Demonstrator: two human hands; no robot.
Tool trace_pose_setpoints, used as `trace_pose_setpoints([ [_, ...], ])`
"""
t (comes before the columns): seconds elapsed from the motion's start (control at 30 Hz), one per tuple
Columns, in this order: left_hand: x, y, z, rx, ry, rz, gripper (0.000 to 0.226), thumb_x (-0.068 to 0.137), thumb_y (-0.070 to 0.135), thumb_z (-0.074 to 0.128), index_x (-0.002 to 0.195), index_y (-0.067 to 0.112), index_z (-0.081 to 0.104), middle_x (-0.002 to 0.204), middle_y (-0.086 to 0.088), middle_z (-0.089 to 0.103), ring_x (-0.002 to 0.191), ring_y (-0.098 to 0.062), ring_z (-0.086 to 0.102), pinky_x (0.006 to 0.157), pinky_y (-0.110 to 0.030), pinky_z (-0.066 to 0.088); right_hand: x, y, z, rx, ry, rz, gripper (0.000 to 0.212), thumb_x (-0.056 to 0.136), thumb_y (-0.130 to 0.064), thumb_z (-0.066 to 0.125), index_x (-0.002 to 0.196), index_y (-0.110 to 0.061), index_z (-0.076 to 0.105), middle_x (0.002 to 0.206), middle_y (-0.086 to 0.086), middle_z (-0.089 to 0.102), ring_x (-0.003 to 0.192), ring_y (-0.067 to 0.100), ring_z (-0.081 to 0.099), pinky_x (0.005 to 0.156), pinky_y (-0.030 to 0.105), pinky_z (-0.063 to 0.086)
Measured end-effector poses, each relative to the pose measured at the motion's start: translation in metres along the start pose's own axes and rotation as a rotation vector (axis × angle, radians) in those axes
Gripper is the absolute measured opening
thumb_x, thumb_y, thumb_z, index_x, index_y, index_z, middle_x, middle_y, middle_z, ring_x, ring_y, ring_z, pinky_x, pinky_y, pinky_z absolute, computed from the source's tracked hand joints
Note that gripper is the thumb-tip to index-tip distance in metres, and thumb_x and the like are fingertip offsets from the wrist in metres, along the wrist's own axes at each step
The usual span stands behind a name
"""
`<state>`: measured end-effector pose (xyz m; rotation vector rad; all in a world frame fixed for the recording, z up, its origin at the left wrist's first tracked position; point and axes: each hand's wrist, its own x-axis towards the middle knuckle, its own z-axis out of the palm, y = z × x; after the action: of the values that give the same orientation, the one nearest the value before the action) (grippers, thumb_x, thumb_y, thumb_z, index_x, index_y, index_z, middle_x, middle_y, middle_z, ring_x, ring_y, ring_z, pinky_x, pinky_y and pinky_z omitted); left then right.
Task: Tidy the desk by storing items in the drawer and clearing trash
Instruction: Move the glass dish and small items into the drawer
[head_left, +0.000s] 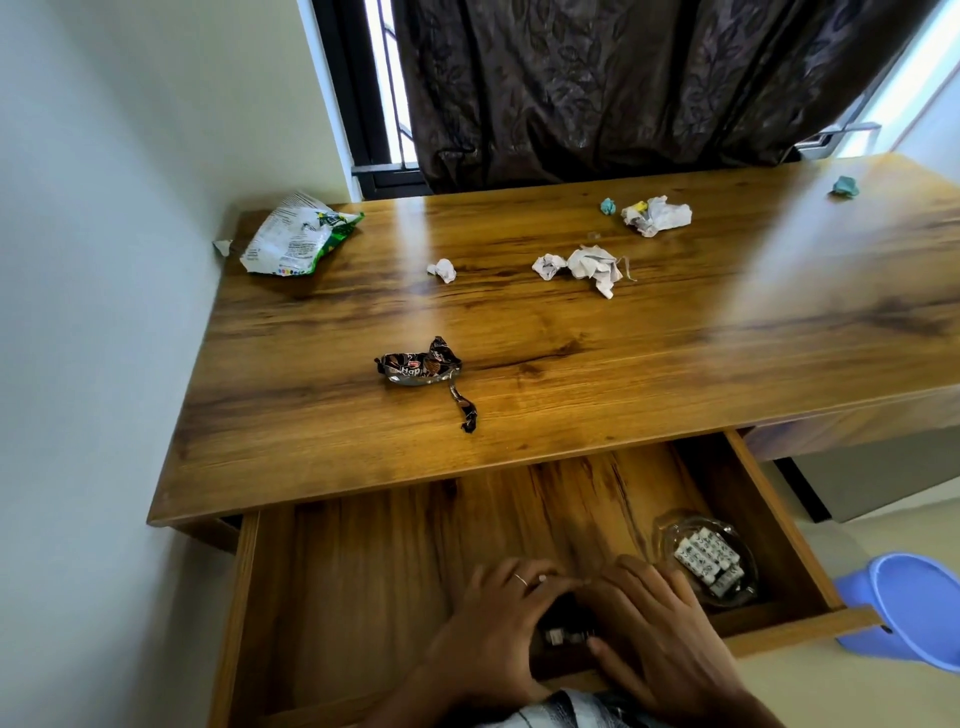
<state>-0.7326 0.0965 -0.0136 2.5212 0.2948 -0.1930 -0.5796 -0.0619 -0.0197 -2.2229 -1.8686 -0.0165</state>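
Hands, left (488, 629) and right (660, 634), grip a small dark item (563, 631) lying crosswise in the drawer (363, 571).

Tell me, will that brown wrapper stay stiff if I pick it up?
Probably not. The brown wrapper is crumpled and torn open, with a thin strip trailing toward the desk edge, so it would likely flop and dangle. It looks empty, so it is probably very light. Its shiny surface might feel a bit slippery.
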Motion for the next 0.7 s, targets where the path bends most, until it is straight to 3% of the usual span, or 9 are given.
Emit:
trace_pose_setpoints([
  [0.1, 0.001, 0.002, -0.007, 0.062, 0.094, 0.046, 0.094, 0.067, 0.070, 0.062, 0.143, 0.045, 0.011, 0.152, 0.017, 0.005, 0.140, -0.006, -0.002, 0.112, -0.038, -0.010, 0.003, -0.001, 0.002, -0.026, 0.074, 0.025, 0.049, 0.093, -0.051, 0.028, 0.112, -0.019, 0.060, 0.116, 0.001, 0.064, 0.116, 0.018, 0.046, 0.092, 0.034, 0.035],
  [0.2, 0.001, 0.000, -0.009, 0.080, 0.177, 0.046, 0.102, 0.064, 0.078, 0.059, 0.145, 0.043, 0.008, 0.155, 0.017, 0.001, 0.142, -0.006, -0.009, 0.113, -0.041, -0.013, 0.008, -0.001, 0.002, -0.027, 0.093, 0.061, 0.049, 0.094, -0.049, 0.026, 0.119, -0.019, 0.055, 0.126, 0.003, 0.060, 0.123, 0.019, 0.043, 0.096, 0.036, 0.031],
  [0.4, 0.000, -0.011, -0.006, 0.171, 0.401, -0.093, 0.115, 0.057, 0.096, 0.035, 0.148, 0.027, 0.025, 0.159, 0.003, 0.012, 0.146, -0.020, 0.011, 0.111, -0.052, 0.007, 0.035, 0.005, 0.002, -0.071, 0.073, 0.116, 0.054, 0.094, -0.051, 0.022, 0.128, -0.020, 0.049, 0.145, 0.004, 0.041, 0.136, 0.022, 0.029, 0.110, 0.038, 0.014],
  [0.6, 0.007, -0.015, -0.018, 0.187, 0.518, -0.374, 0.122, 0.057, 0.096, 0.037, 0.147, 0.014, 0.030, 0.157, -0.007, 0.022, 0.145, -0.025, 0.017, 0.115, -0.048, 0.003, 0.077, 0.017, 0.006, -0.140, 0.016, 0.150, 0.070, 0.092, -0.062, 0.025, 0.146, -0.017, 0.025, 0.154, 0.009, 0.020, 0.143, 0.028, 0.016, 0.114, 0.048, 0.015],
  [0.7, 0.009, -0.026, -0.018, 0.203, 0.545, -0.461, 0.111, 0.068, 0.091, 0.030, 0.146, 0.012, 0.033, 0.155, -0.007, 0.027, 0.144, -0.024, 0.019, 0.116, -0.047, -0.002, 0.099, 0.023, 0.005, -0.151, -0.078, 0.104, 0.083, 0.088, -0.071, 0.026, 0.149, -0.016, 0.017, 0.156, 0.009, 0.014, 0.145, 0.025, 0.009, 0.114, 0.046, 0.013],
])
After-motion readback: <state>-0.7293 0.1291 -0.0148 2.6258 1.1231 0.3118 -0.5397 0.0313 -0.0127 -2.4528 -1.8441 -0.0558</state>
